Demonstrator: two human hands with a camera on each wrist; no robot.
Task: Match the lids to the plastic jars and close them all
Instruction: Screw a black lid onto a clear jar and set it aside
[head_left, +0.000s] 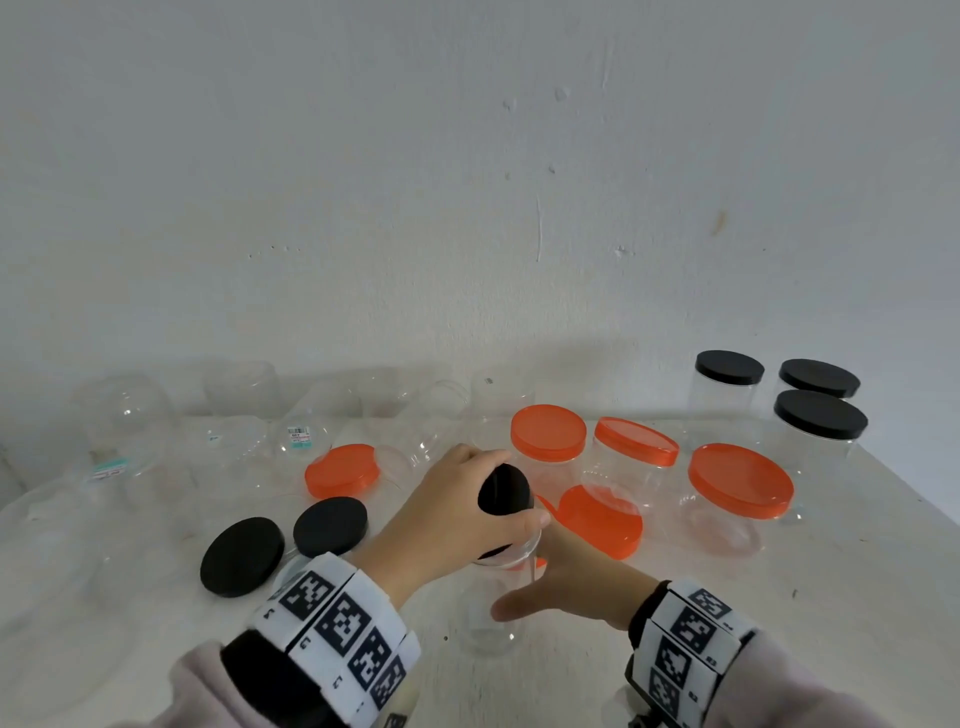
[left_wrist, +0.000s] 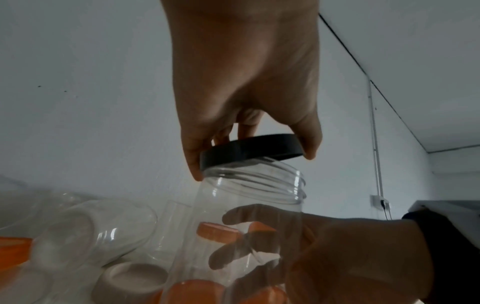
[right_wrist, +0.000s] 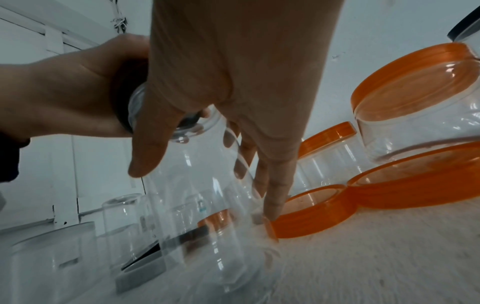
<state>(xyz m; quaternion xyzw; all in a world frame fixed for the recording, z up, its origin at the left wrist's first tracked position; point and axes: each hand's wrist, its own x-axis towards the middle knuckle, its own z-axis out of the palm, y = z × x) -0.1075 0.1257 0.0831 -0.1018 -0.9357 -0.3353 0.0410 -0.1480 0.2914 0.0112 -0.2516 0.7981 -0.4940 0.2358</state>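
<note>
A tall clear plastic jar (head_left: 491, 608) stands on the table near the front middle. My right hand (head_left: 563, 579) grips its body, thumb on the near side and fingers (right_wrist: 272, 185) behind it. Above it, my left hand (head_left: 462, 499) holds a black lid (head_left: 505, 491) from the top, fingers curled round its edge. The black lid (left_wrist: 250, 150) sits tilted on the jar's threaded mouth (left_wrist: 254, 183), lower on one side. Through the clear wall the right hand (left_wrist: 337, 257) shows behind the jar (right_wrist: 202, 205).
Two loose black lids (head_left: 241, 556) (head_left: 331, 526) lie at the front left. Jars with orange lids (head_left: 548, 434) (head_left: 740, 480) and loose orange lids (head_left: 600, 522) (head_left: 343, 470) crowd behind the hands. Black-lidded jars (head_left: 821, 421) stand back right, open clear jars (head_left: 124, 415) back left.
</note>
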